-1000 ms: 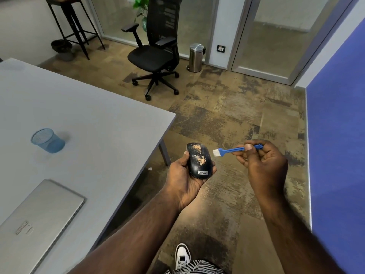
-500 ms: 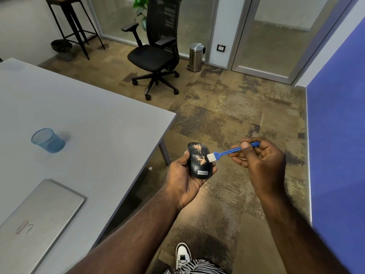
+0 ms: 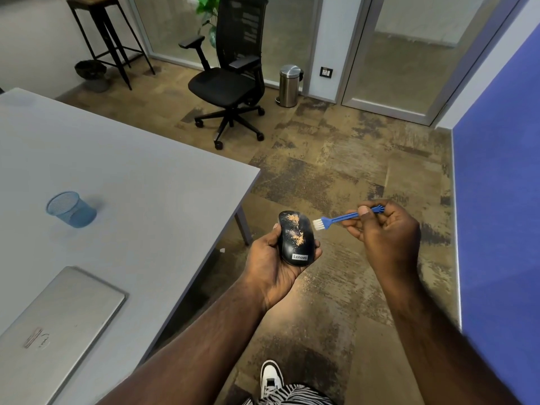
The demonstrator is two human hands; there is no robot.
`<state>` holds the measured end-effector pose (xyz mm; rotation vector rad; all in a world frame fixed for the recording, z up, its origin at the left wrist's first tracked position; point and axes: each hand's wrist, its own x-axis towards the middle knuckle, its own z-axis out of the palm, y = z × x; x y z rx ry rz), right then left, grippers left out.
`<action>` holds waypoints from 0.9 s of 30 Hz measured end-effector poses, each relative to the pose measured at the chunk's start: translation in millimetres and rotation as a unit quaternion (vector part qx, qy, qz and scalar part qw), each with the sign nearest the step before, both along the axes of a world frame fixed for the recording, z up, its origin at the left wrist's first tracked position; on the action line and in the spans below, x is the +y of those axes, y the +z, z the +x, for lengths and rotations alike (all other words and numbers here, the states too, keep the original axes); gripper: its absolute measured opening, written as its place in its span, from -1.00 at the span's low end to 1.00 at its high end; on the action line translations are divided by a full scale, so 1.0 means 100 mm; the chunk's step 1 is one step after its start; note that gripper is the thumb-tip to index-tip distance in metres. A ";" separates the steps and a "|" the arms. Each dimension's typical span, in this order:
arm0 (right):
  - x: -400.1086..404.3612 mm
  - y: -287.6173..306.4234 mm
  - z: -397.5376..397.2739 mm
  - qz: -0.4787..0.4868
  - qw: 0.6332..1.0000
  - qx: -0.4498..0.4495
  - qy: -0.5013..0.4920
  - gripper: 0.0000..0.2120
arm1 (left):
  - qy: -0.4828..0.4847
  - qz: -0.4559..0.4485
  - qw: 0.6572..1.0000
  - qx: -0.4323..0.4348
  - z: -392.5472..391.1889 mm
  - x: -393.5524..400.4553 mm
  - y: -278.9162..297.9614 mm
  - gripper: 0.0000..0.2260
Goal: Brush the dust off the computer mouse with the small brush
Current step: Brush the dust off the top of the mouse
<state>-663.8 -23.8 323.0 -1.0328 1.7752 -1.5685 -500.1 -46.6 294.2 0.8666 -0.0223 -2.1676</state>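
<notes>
Head view: the left hand [image 3: 273, 266] cups a black computer mouse [image 3: 295, 238] in its palm, fingers wrapped round the sides, logo end nearest the wrist. Tan dust [image 3: 295, 229] speckles the mouse's top — thickest along the middle. The right hand [image 3: 388, 232] pinches the handle of a small blue brush [image 3: 339, 219] between thumb and fingers; its white bristles [image 3: 319, 224] hang just beside the mouse's right edge, whether touching I cannot tell. Both are held past the grey table [image 3: 146, 185] corner, above the carpet.
</notes>
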 end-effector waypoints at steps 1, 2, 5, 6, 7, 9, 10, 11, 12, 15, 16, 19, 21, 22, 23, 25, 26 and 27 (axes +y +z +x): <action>-0.01 0.01 -0.02 -0.004 1.000 -0.006 -0.006 -0.86 | 0.000 0.002 1.000 -0.001 0.01 0.00 0.00 -0.58; -0.01 0.03 -0.03 -0.007 1.000 -0.015 -0.003 -0.87 | 0.001 0.004 1.000 -0.001 0.01 0.00 0.01 -0.58; 0.01 0.02 -0.02 0.000 0.999 -0.013 0.031 -0.81 | 0.005 0.005 1.000 0.007 0.02 -0.01 0.01 -0.57; 0.01 0.00 -0.02 0.006 1.000 0.002 0.031 -0.80 | 0.005 0.005 1.000 0.009 0.03 -0.01 0.01 -0.56; 0.01 -0.02 -0.03 0.010 1.000 0.015 0.023 -0.81 | 0.003 0.004 1.000 0.012 0.03 -0.01 0.01 -0.56; 0.01 -0.04 -0.06 0.009 1.000 0.017 0.003 -0.84 | 0.000 0.005 1.000 0.015 0.04 -0.01 0.01 -0.55; 0.02 -0.04 -0.06 0.004 1.000 0.005 -0.002 -0.84 | -0.001 0.006 1.000 0.017 0.05 -0.01 0.01 -0.55; 0.03 -0.03 -0.07 -0.002 1.000 -0.009 -0.002 -0.83 | -0.001 0.007 1.000 0.019 0.05 -0.01 0.01 -0.55; 0.05 -0.02 -0.07 -0.008 1.000 -0.021 0.004 -0.82 | -0.001 0.008 1.000 0.023 0.05 -0.01 0.01 -0.55; 0.08 0.02 -0.07 -0.025 0.998 -0.036 0.035 -0.81 | 0.002 0.007 1.000 0.024 0.04 -0.02 0.01 -0.56; 0.08 0.01 -0.07 -0.024 0.998 -0.039 0.043 -0.80 | 0.003 0.005 1.000 0.023 0.04 -0.02 0.00 -0.56; 0.04 -0.02 -0.05 -0.012 0.999 -0.029 0.037 -0.80 | -0.010 0.002 1.000 0.022 0.02 0.00 0.02 -0.54; -0.01 -0.02 -0.05 -0.015 0.999 -0.029 0.013 -0.83 | -0.019 0.002 1.000 0.019 0.02 0.01 0.03 -0.53; -0.02 -0.01 -0.06 -0.021 0.999 -0.038 0.006 -0.83 | -0.024 0.001 1.000 0.016 0.03 0.01 0.03 -0.52; -0.03 0.02 -0.06 -0.028 0.998 -0.049 0.007 -0.83 | -0.029 -0.002 1.000 0.010 0.03 0.02 0.02 -0.51; -0.04 0.04 -0.05 -0.031 0.998 -0.057 0.027 -0.82 | -0.039 -0.010 0.999 -0.004 0.03 0.02 0.02 -0.50; -0.05 0.04 -0.04 -0.024 0.998 -0.049 0.038 -0.81 | -0.046 -0.014 0.999 -0.009 0.03 0.02 0.02 -0.49; -0.06 0.03 -0.02 -0.012 0.998 -0.037 0.043 -0.81 | -0.053 -0.018 0.998 -0.012 0.03 0.02 0.02 -0.49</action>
